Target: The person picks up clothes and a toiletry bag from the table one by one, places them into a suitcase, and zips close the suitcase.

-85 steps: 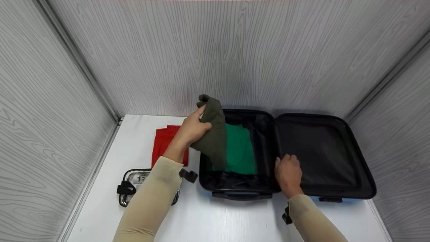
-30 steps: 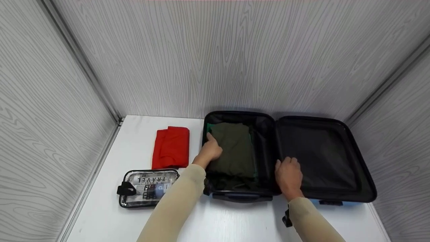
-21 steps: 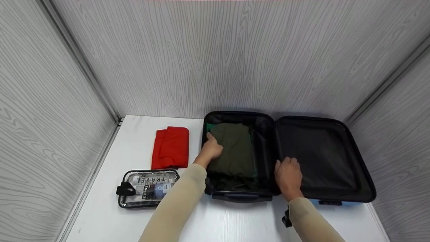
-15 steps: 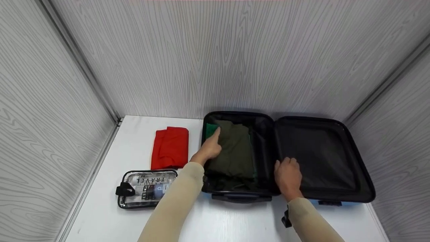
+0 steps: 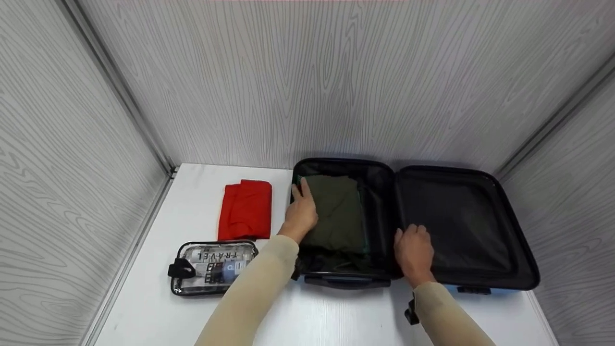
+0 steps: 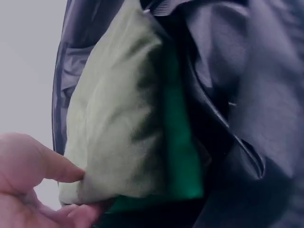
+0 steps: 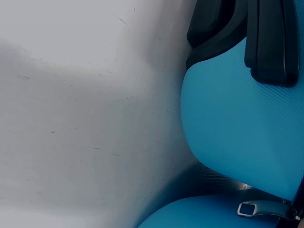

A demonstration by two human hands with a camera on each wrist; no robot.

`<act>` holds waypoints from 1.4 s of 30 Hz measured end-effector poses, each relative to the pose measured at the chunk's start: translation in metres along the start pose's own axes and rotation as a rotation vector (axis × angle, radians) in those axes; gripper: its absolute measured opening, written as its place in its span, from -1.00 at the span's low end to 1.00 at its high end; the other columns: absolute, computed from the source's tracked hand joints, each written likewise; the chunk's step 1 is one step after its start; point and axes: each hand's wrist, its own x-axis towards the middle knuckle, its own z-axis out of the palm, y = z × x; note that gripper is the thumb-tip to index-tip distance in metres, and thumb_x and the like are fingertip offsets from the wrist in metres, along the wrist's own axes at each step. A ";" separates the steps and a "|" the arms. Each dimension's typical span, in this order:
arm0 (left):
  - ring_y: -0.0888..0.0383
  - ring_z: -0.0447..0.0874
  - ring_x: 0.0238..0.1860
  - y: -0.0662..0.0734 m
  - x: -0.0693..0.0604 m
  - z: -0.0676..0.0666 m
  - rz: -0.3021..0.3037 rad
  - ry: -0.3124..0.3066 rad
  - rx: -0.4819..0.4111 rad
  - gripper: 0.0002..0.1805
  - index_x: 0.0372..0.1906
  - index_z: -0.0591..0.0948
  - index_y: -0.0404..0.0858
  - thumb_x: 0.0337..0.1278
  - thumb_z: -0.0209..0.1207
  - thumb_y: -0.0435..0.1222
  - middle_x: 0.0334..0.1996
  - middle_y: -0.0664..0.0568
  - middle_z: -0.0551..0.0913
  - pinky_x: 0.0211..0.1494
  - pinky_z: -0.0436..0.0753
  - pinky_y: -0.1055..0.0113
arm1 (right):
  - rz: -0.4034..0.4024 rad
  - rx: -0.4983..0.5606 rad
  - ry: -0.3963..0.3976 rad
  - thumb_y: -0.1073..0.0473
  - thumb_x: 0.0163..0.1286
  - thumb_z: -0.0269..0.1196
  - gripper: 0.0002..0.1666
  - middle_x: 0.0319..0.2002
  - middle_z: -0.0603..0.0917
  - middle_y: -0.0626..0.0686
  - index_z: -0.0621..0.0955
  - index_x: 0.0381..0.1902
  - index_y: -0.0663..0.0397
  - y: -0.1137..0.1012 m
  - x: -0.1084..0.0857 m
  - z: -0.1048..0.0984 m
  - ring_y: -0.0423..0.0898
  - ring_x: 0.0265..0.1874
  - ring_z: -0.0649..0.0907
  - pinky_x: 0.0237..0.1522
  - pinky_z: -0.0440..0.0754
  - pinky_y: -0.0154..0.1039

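An olive-green folded garment [image 5: 336, 211] lies in the left half of a black-lined suitcase [image 5: 343, 161], over a green folded cloth [image 6: 179, 142]. My left hand [image 5: 301, 211] is at the garment's left edge. In the left wrist view its thumb lies on top of the olive fabric and its other fingers reach beneath, pinching the edge. My right hand [image 5: 414, 252] grips the rim where the suitcase's two halves meet at the near side, fingers bent over the edge. The right wrist view shows mostly the suitcase's blue outer shell [image 7: 232, 114], with the hand almost out of frame.
The suitcase's right half [image 5: 461, 216] lies spread flat. Left of the suitcase sit a red folded cloth [image 5: 247, 210] and a clear travel pouch [image 5: 202, 288] with bottles inside, on the white tabletop [image 5: 331, 317]. Pale panels [image 5: 307, 81] wall in the back and sides.
The olive garment has come down from the air onto the green cloth. Half a second ago its far left corner bared some green; now olive covers most of it. My right hand has stayed put.
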 end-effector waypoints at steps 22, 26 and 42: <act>-0.28 -0.29 0.72 -0.010 -0.021 0.020 0.115 -0.256 0.118 0.03 0.73 -0.10 -0.29 0.51 0.23 0.02 0.70 -0.37 -0.22 0.72 0.00 -0.10 | -0.056 -0.015 0.068 0.17 0.57 0.26 -0.61 -0.37 0.53 0.38 0.56 -0.30 0.48 0.000 -0.003 0.000 0.33 -0.42 0.61 -0.44 0.68 0.23; -0.27 -0.21 0.72 -0.011 -0.024 0.012 0.119 -0.235 0.083 -0.02 0.71 -0.04 -0.34 0.52 0.23 -0.04 0.69 -0.38 -0.14 0.71 0.04 -0.06 | -0.046 -0.007 0.062 0.15 0.58 0.24 -0.60 -0.36 0.54 0.38 0.57 -0.28 0.48 -0.001 -0.003 0.000 0.34 -0.40 0.62 -0.42 0.68 0.24; -0.21 0.62 0.31 -0.019 -0.034 -0.027 0.163 0.041 -0.062 -0.51 0.40 0.56 -0.41 0.48 0.22 -0.31 0.31 -0.30 0.63 0.41 0.57 -0.03 | -0.007 0.016 0.035 0.12 0.59 0.23 -0.60 -0.33 0.53 0.36 0.57 -0.25 0.46 -0.003 -0.007 -0.004 0.32 -0.39 0.60 -0.43 0.66 0.26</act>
